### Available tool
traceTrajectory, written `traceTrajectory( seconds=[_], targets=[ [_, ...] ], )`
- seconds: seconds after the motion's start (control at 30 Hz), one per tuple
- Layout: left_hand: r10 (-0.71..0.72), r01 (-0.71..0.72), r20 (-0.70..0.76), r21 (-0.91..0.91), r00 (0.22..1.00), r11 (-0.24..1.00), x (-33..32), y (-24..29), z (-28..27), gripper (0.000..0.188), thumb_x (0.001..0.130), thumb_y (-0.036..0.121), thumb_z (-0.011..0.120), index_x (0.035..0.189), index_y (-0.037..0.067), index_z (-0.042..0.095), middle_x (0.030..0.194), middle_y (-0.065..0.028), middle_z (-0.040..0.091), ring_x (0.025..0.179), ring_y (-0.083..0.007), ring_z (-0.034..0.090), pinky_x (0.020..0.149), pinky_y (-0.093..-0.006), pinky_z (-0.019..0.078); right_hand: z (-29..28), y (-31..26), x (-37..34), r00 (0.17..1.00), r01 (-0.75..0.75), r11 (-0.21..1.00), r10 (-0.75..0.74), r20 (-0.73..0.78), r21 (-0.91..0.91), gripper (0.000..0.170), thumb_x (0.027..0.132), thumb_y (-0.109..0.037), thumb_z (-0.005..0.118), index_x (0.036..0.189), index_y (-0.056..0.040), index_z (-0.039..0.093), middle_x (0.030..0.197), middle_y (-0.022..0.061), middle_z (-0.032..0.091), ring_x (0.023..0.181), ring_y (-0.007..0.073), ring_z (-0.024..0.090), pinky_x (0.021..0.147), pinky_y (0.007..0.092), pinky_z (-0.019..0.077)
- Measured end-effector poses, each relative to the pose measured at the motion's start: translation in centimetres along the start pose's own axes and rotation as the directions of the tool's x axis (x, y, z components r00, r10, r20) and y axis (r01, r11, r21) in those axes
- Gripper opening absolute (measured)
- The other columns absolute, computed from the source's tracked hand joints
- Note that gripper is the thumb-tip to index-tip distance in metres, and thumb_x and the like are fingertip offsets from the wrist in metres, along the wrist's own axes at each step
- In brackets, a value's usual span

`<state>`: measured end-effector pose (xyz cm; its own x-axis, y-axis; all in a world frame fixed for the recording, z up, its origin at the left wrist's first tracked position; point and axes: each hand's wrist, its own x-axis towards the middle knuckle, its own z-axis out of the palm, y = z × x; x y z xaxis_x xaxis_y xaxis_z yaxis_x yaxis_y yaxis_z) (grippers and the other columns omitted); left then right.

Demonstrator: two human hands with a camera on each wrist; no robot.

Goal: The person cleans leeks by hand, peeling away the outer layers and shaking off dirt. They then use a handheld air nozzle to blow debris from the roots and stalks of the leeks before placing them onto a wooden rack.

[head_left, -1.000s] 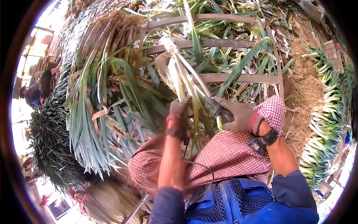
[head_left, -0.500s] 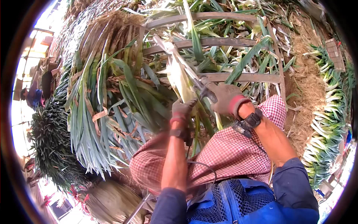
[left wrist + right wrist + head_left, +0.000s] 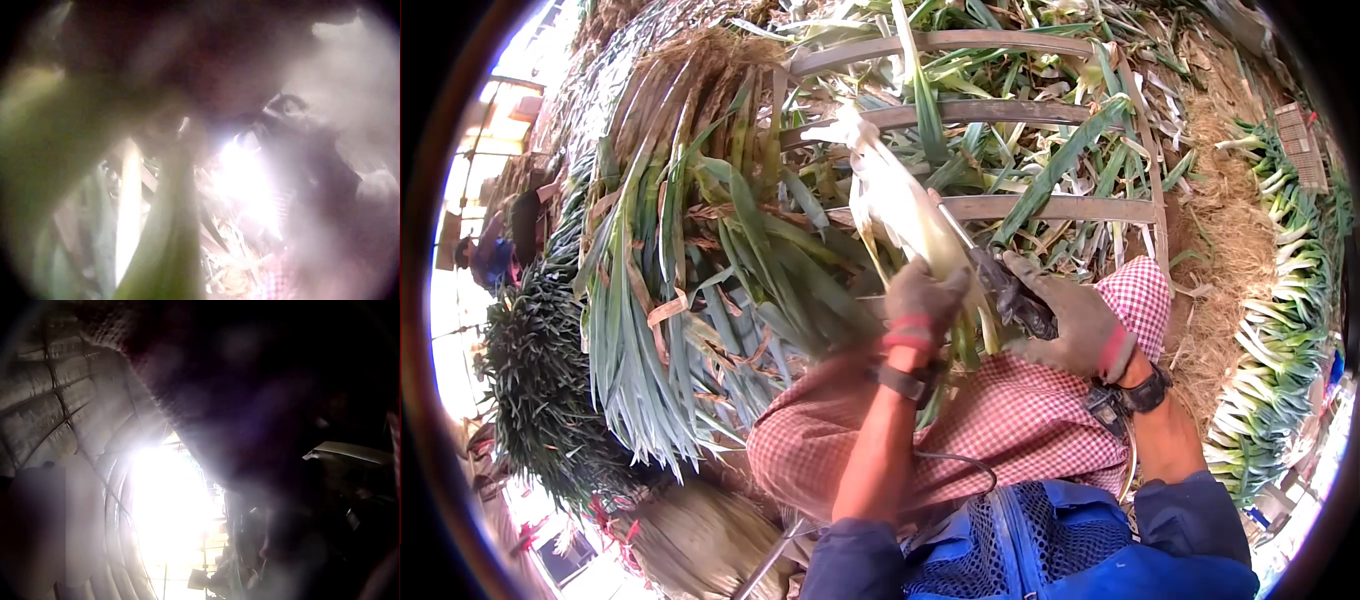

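In the head view my gloved left hand [image 3: 922,300] grips leeks [image 3: 905,205] by the stem, their white root ends pointing up and away. Green leaves hang below that fist toward my lap. To its right, my gloved right hand [image 3: 1075,325] holds a black air blow gun [image 3: 1022,300], whose thin metal nozzle lies alongside the white shafts. Loose pale skin peels off the leek's left side. The left wrist view shows a blurred green leaf [image 3: 165,231] close to the lens. A dark blur fills much of the right wrist view, hiding the tool there.
A rack of curved slats [image 3: 1000,208] stands in front, leek trimmings heaped behind it. Unpeeled leeks [image 3: 640,290] pile up on the left. Peeled leeks [image 3: 1260,370] line the right, beside straw [image 3: 1215,250]. Checkered cloth [image 3: 1020,420] covers my legs.
My right hand swung up and left with the blow gun, then back down and right. The left hand has shifted right with the leeks, and their white shafts show more broadly.
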<state>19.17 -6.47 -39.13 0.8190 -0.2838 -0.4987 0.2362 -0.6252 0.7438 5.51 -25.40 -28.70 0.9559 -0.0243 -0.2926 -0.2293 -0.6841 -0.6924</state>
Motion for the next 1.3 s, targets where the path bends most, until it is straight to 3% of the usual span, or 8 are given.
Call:
traceTrajectory(
  seconds=[0.07, 0.23, 0.47, 0.7, 0.8, 1.0, 1.2, 1.3],
  targets=[
    [0.029, -0.053, 0.073, 0.349, 0.997, 0.936, -2.0, 3.3, 1.1, 0.035, 0.087, 0.038, 0.084, 0.092, 0.005, 0.075, 0.083, -0.0163, 0.076, 0.078, -0.0328, 0.075, 0.074, -0.0439, 0.0587, -0.1, 0.2, -0.4, 0.998, 0.051, 0.995, -0.048, -0.037, 0.084, 0.107, 0.080, -0.034, 0.082, 0.172, -0.0189, 0.029, 0.127, 0.0245, 0.070, 0.113, 0.0443, 0.069, 0.099, 0.0487, 0.0555],
    [0.099, -0.263, 0.429, 0.343, 0.898, 0.902, -4.4, 1.5, 6.4, 0.026, 0.088, 0.035, 0.078, 0.102, 0.013, 0.078, 0.094, -0.0180, 0.078, 0.093, -0.0403, 0.076, 0.083, -0.0472, 0.0589, -0.8, 1.4, 2.0, 0.999, -0.040, 0.999, 0.041, -0.034, 0.022, 0.109, 0.078, -0.033, 0.083, 0.172, -0.0212, 0.028, 0.125, 0.0264, 0.071, 0.115, 0.0451, 0.070, 0.101, 0.0491, 0.0553],
    [0.119, -0.100, -0.189, 0.110, 0.975, 0.989, -2.6, -0.7, 3.1, 0.030, 0.097, 0.035, 0.083, 0.103, 0.005, 0.080, 0.080, -0.0052, 0.077, 0.072, -0.0105, 0.070, 0.064, -0.0320, 0.0562, -1.2, 3.1, 3.2, 0.972, -0.165, 0.985, 0.171, -0.160, 0.054, 0.103, 0.080, -0.036, 0.084, 0.170, -0.0204, 0.035, 0.131, 0.0243, 0.071, 0.118, 0.0426, 0.070, 0.105, 0.0444, 0.0543],
    [0.414, -0.251, -0.411, 0.393, 0.812, 0.884, 1.7, -2.6, -0.3, 0.062, 0.077, 0.039, 0.099, 0.122, 0.005, 0.073, 0.111, -0.0143, 0.080, 0.089, -0.0278, 0.077, 0.078, -0.0400, 0.0603, -1.3, 2.5, 3.2, 0.984, -0.148, 0.984, 0.156, -0.087, 0.095, 0.103, 0.082, -0.035, 0.082, 0.171, -0.0217, 0.032, 0.136, 0.0237, 0.070, 0.120, 0.0407, 0.070, 0.105, 0.0432, 0.0549],
    [0.205, -0.068, -0.301, 0.409, 0.931, 0.910, 2.8, -2.2, 1.9, 0.112, 0.073, 0.063, 0.093, 0.158, 0.006, 0.048, 0.145, -0.0214, 0.065, 0.124, -0.0396, 0.069, 0.102, -0.0477, 0.0564, -0.9, 2.5, 3.3, 0.984, -0.179, 0.980, 0.179, 0.002, 0.090, 0.102, 0.082, -0.037, 0.081, 0.171, -0.0247, 0.032, 0.134, 0.0237, 0.070, 0.117, 0.0424, 0.071, 0.104, 0.0461, 0.0553],
    [-0.212, 0.195, 0.012, 0.348, 0.977, 0.917, 3.1, 2.3, 5.4, 0.057, 0.085, 0.027, 0.082, 0.139, 0.013, 0.065, 0.116, -0.0219, 0.079, 0.109, -0.0424, 0.075, 0.093, -0.0474, 0.0582, -1.0, 2.0, 3.5, 0.951, -0.307, 0.952, 0.307, 0.018, -0.020, 0.102, 0.081, -0.032, 0.081, 0.171, -0.0207, 0.033, 0.133, 0.0230, 0.071, 0.120, 0.0430, 0.069, 0.104, 0.0449, 0.0550],
    [0.119, -0.095, -0.011, 0.526, 0.993, 0.845, 5.6, 2.3, -0.7, 0.043, 0.081, 0.038, 0.091, 0.114, 0.014, 0.078, 0.094, -0.0114, 0.081, 0.086, -0.0268, 0.079, 0.080, -0.0420, 0.0615, -0.2, 3.6, 3.9, 0.930, -0.364, 0.915, 0.366, -0.023, -0.175, 0.093, 0.087, -0.038, 0.074, 0.169, -0.0246, 0.034, 0.127, 0.0241, 0.070, 0.116, 0.0457, 0.070, 0.103, 0.0538, 0.0558],
    [0.630, -0.426, -0.079, 0.671, 0.773, 0.607, 8.9, 6.7, -6.1, 0.031, 0.090, 0.024, 0.074, 0.120, 0.015, 0.072, 0.090, -0.0160, 0.079, 0.086, -0.0392, 0.077, 0.077, -0.0504, 0.0619, -0.3, 3.3, 4.2, 0.916, -0.395, 0.897, 0.400, -0.014, -0.197, 0.092, 0.086, -0.036, 0.074, 0.168, -0.0230, 0.036, 0.126, 0.0234, 0.071, 0.115, 0.0452, 0.071, 0.102, 0.0528, 0.0563]
  ],
)
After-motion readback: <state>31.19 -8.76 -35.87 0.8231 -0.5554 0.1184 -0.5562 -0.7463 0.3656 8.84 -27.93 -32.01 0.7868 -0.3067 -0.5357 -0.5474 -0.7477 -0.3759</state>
